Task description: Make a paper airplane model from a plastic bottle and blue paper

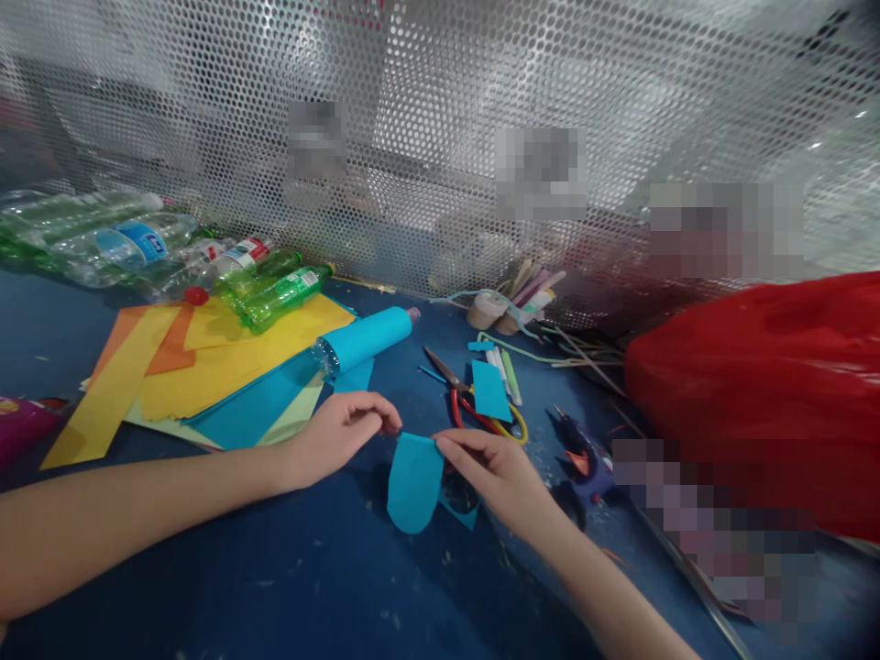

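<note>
My right hand (491, 467) pinches the top edge of a rounded blue paper piece (413, 481) and holds it just above the dark blue table (309, 568). My left hand (340, 431) is beside it on the left, fingers curled with the tips pinched together close to the same paper's upper corner. Whether the left fingers touch the paper I cannot make out. A second blue scrap (459, 510) lies under the right hand. Just beyond lie red-handled scissors (462, 396) and a small blue paper rectangle (489, 390).
A bottle wrapped in blue paper (364, 339) lies behind my left hand. Yellow, orange and blue sheets (206, 367) are spread at the left, with several plastic bottles (158, 252) behind them. A red bag (756, 394) fills the right. A glue gun (581, 454) lies near the scissors. A perforated metal screen (440, 110) closes the back.
</note>
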`<state>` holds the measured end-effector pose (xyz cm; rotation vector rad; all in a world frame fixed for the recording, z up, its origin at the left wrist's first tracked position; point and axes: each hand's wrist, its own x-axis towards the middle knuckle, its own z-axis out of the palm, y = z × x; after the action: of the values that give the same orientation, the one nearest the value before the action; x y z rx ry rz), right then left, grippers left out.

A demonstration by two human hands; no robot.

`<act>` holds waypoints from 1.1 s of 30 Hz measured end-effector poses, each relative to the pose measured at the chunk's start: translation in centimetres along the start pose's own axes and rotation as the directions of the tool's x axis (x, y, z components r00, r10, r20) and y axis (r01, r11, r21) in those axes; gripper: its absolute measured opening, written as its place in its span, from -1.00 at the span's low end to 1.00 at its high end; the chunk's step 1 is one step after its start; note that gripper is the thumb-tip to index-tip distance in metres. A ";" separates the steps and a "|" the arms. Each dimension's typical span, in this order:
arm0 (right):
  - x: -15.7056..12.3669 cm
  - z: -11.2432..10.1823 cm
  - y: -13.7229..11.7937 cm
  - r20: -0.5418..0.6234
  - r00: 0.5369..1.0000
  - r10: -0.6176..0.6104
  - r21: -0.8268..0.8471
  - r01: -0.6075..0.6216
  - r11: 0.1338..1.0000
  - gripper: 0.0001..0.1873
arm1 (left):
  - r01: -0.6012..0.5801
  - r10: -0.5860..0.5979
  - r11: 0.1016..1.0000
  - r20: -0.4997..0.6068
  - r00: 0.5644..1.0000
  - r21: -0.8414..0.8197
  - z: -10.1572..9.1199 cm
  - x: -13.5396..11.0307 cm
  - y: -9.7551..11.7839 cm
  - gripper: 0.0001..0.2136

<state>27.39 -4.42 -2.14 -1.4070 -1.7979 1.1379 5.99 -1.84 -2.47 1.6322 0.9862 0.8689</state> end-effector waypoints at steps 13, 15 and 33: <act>0.2 0.5 0.9 -0.161 0.986 -0.044 0.003 0.045 0.999 -0.67 | 0.000 0.001 0.999 0.030 1.000 -0.039 0.2 0.3 -0.6 -0.81; 0.3 0.5 1.0 -0.207 0.977 -0.050 0.011 0.054 0.999 -0.68 | -0.010 0.011 0.999 0.031 0.999 -0.046 0.3 0.4 -0.9 -0.83; 0.5 1.2 1.7 -0.146 0.988 -0.051 0.032 0.056 0.998 -0.66 | -0.038 0.038 0.999 0.040 0.998 0.001 0.4 0.2 -0.8 -0.87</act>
<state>27.06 -4.14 -4.24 -1.3755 -1.6948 1.0090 6.28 -1.66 -3.32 1.6686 0.9307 0.8580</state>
